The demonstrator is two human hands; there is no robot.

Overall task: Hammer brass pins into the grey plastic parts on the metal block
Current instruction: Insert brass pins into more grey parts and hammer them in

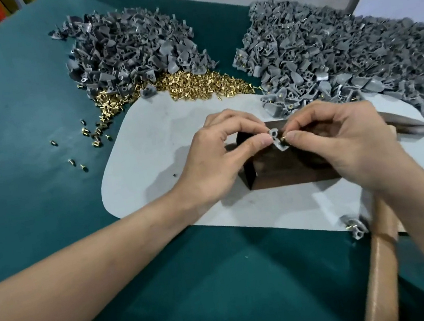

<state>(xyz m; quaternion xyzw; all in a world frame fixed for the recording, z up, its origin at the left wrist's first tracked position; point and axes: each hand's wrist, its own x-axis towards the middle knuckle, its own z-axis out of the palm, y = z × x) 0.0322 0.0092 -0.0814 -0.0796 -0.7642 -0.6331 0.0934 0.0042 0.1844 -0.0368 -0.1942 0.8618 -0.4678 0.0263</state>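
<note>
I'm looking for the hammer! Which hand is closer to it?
Right. The right hand, pinching a brass pin, lies over the hammer, wrist crossing its handle. The left hand is farther left, across the metal block, pinching the grey part.

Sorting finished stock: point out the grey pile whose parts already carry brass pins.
The right pile: brass pins show in its front parts. The left pile has parts with empty holes.

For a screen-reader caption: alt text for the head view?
The left hand pinches a grey plastic part above the metal block while the right hand pinches a brass pin against it. Behind lie heaps of parts and pins; a hammer is at right.
</note>
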